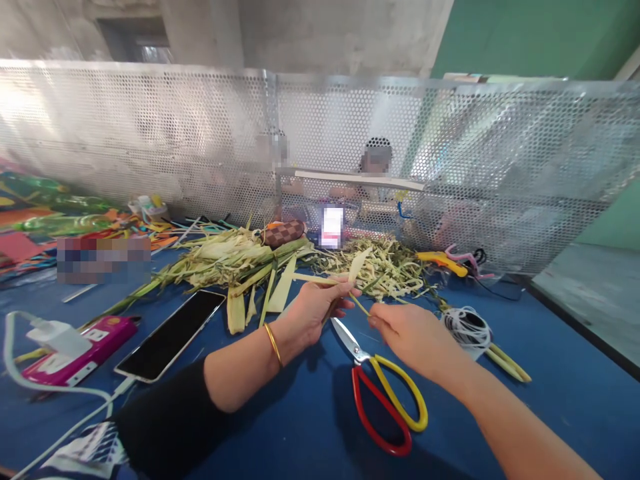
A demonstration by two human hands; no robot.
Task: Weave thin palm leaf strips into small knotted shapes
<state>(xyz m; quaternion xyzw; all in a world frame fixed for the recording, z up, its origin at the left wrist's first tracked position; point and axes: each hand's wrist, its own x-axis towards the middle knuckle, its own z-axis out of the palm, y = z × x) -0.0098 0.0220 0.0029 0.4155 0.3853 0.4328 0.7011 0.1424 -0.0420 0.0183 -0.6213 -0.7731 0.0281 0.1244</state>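
Note:
My left hand (320, 307), with a gold bangle on its wrist, pinches a pale green plant strip (359, 265) that looks like leaf or husk. From there a thin greenish strand runs across to my right hand (395, 327), whose closed fingers grip its end. Below both hands lie scissors (357, 353) with one red and one yellow handle, blades pointing up-left. Just behind the hands are a pile of long pale leaf strips (225, 257) on the left and a heap of shredded curly strips (395, 267) on the right.
A phone (173, 337) on a cable and a magenta power strip (83, 350) lie left. White cord (467, 330) and a yellow tool (443, 261) are right. A checkered pouch (283, 233) rests at the back, before a perforated metal screen (150, 133); people sit behind it.

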